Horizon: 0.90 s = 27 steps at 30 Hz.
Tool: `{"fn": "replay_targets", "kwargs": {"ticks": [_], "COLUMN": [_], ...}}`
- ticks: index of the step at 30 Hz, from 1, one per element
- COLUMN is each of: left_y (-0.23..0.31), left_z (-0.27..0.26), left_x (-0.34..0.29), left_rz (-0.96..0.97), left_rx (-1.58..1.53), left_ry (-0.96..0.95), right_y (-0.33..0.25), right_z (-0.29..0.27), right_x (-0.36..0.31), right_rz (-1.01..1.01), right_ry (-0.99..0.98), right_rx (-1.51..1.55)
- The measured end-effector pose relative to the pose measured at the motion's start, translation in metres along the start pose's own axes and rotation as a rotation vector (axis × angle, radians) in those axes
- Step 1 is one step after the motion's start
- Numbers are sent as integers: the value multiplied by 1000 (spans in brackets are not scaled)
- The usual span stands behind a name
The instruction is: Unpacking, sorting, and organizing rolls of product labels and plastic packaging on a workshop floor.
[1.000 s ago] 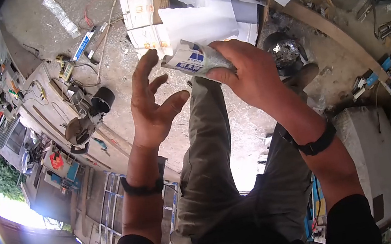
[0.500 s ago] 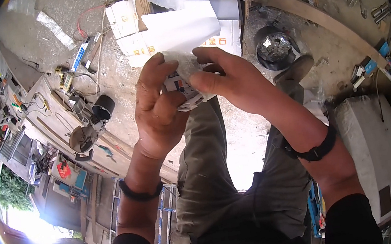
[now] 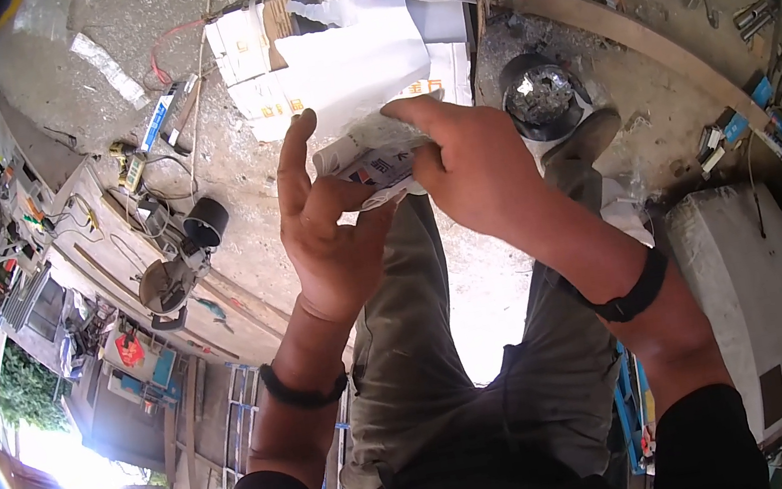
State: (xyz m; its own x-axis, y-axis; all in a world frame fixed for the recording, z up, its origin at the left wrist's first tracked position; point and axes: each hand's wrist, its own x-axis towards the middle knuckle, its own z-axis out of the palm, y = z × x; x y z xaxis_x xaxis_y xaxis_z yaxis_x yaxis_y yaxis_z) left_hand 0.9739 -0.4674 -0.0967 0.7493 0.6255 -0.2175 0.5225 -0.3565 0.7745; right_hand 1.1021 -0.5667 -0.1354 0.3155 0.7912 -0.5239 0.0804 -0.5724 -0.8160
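Hands, the left hand (image 3: 335,243) with a finger raised and the right hand (image 3: 480,160) curled, are gripping a crumpled printed wrapper (image 3: 377,163) above one trouser leg (image 3: 407,267); pinching firmly at both ends should stop it slipping. At right, a black bucket (image 3: 541,130) is holding shiny scraps (image 3: 541,98); at left, another black container (image 3: 199,231) is hiding its contents.

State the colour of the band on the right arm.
Black; the band shows best in the head view.

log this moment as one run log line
left hand: touching printed wrapping, index finger raised | right hand: gripping printed wrapping | nearby: white sheet on carton, black container
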Motion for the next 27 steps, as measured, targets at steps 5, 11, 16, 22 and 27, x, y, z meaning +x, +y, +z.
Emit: {"fn": "replay_targets", "kwargs": {"ticks": [5, 11, 16, 22, 27], "left_y": [-20, -45, -53, -53, -55], "left_z": [-17, -38, -26, -15, -20], "left_x": [-7, 7, 10, 12, 12], "left_rz": [-300, -381, -486, -522, -544], "left_rx": [-392, -849, -945, -879, -777], "left_ry": [38, 259, 324, 278, 157], "right_y": [3, 53, 50, 30, 31], "right_z": [0, -29, -15, -8, 1], "right_x": [-10, 0, -5, -14, -15], "right_rz": [-296, -14, 170, 98, 18], "right_ry": [12, -116, -166, -43, 157], "right_rx": [302, 183, 615, 460, 339]}}
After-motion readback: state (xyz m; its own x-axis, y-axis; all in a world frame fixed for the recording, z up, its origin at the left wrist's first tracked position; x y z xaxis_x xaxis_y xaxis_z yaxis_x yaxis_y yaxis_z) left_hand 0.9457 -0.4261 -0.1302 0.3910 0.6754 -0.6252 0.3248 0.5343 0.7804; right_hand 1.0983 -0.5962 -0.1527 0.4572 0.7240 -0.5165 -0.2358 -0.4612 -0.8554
